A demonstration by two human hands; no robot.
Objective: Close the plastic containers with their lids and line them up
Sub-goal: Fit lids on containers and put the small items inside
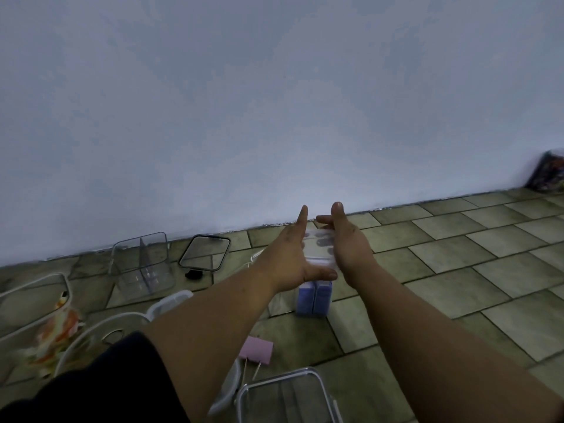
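Clear lid (317,250) between left hand (290,257) and right hand (351,245): motion-blurred, edges indistinct, partly hidden by palms. Blue container (313,297) beneath: top hidden by hands. Near container (287,398) cut by bottom edge. Far-right patterned object (547,175) cut by right edge, unidentifiable. Left white-rimmed lid (33,300) cut by left edge.

lid (205,253) right of divided container (142,264)
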